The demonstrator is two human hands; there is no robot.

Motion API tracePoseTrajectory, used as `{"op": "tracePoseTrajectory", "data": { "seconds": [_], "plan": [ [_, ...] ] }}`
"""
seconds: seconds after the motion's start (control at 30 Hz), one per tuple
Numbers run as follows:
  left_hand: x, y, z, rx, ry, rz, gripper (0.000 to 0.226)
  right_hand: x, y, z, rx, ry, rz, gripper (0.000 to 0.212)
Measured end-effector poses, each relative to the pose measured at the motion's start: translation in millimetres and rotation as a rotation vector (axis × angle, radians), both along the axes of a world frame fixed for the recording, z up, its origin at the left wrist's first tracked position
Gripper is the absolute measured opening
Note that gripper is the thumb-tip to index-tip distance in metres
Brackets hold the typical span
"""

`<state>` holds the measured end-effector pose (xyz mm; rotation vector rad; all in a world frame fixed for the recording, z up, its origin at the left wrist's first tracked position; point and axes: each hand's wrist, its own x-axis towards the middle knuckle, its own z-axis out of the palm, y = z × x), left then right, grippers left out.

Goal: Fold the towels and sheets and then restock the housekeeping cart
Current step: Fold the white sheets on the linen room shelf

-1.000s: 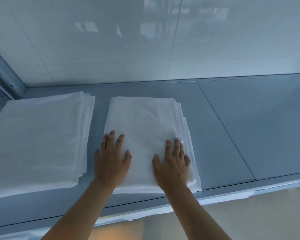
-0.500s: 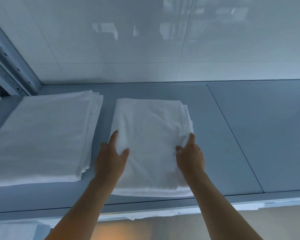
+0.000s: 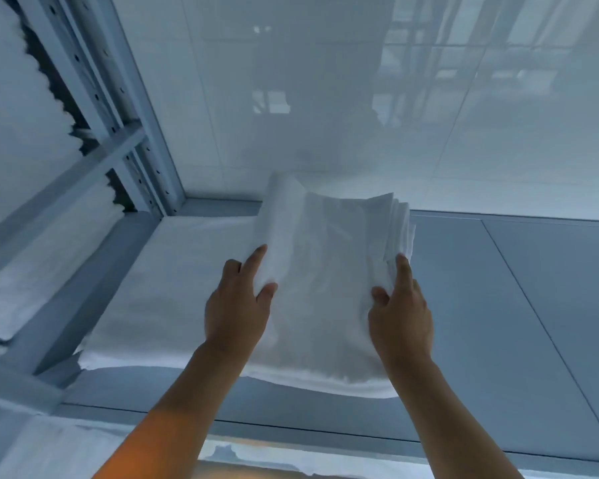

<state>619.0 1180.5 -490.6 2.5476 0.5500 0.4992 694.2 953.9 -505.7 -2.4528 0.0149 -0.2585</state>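
A folded white sheet (image 3: 329, 271) is lifted off the grey shelf (image 3: 516, 305), its far end raised and bending. My left hand (image 3: 237, 305) grips its left edge, thumb on top and fingers underneath. My right hand (image 3: 400, 309) grips its right edge the same way. The held sheet hangs partly over a second folded white stack (image 3: 173, 288) that lies on the shelf to the left.
A glossy white wall (image 3: 325, 98) closes the back of the shelf. A perforated metal upright (image 3: 94, 81) and crossbars frame the left side, with more white linen (image 3: 18, 108) on the neighbouring shelves. The shelf's front edge (image 3: 325, 433) runs below my forearms.
Both hands went from pressing flat on the sheet to gripping its side edges. They have lifted it off the shelf and carried it left, over the other stack.
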Motion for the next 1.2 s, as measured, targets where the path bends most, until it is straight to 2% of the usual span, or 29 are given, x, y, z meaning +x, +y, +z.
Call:
{"op": "tracePoseTrajectory", "data": {
  "seconds": [0.27,0.4,0.47,0.57,0.7,0.83,1.03,1.2],
  "plan": [
    [-43,162,60,0.077,-0.02,0.126,0.066,-21,162,51,0.137,-0.009,0.139,0.069],
    [-57,221,44,0.074,0.007,0.144,0.068,-28,212,43,0.139,0.044,0.178,0.07],
    [-63,242,14,0.034,0.131,0.142,0.069,-32,226,24,0.082,0.168,0.191,0.07],
    [-75,247,-45,-0.02,0.474,0.123,0.071,-54,234,-23,-0.086,0.435,0.16,0.083],
    [-78,251,-76,-0.128,0.391,0.143,0.071,-62,233,-57,-0.005,0.473,0.112,0.094],
    [-76,265,-75,-0.179,0.414,0.103,0.08,-56,226,-61,0.04,0.5,0.13,0.095],
    [-78,246,-78,-0.075,0.443,0.114,0.08,-58,209,-64,0.052,0.499,0.14,0.091],
    [-83,195,-78,-0.025,0.452,0.083,0.087,-71,157,-66,0.055,0.492,0.108,0.09]
  ]
}}
